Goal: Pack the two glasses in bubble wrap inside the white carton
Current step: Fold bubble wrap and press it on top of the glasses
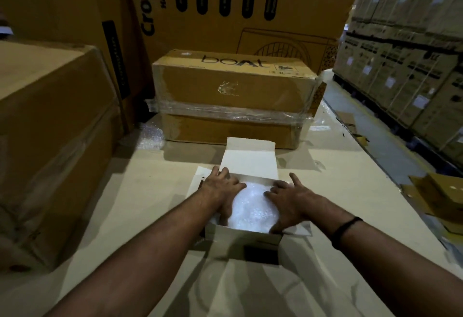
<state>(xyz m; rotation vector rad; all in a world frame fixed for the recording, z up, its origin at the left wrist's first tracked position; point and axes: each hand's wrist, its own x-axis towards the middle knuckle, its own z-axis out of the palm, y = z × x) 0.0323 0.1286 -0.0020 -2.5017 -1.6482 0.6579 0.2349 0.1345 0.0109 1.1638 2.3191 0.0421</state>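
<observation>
Pressing down on one bubble-wrap bundle point(253, 207), I have both hands on it inside the one white carton point(240, 237). My left hand point(220, 191) lies spread across the bundle's left side, fingers extended and reaching to the carton's rear edge. My right hand point(288, 201) lies flat on the right side, fingers splayed wide and gripping nothing. One black wristband point(347, 226) sits on my right wrist.

The bundle fills the carton's opening. The glasses themselves are not visible through the wrap, so I cannot tell their count. The carton's top is open: one rear flap point(250, 158) stands up and tilts away from me, and one side flap point(198, 176) folds out to the left.

Counted around it:
- Two brown boxes stacked just behind the carton, the upper one printed "boat" point(233, 86), the lower one point(225, 132) bound to it with clear stretch film.
- One loose piece of bubble wrap point(150, 135) beside the lower box's left end.
- One large brown carton point(50, 128) at my left.
- One tall printed carton point(225, 3) at the back.
- One open brown carton point(438, 196) at the far right.

The work surface is a pale cardboard sheet point(125, 204), creased near me. The room is a dim warehouse: a grey floor aisle point(375, 136) runs along the right, lined with pallet stacks of labelled cartons point(406, 53).
</observation>
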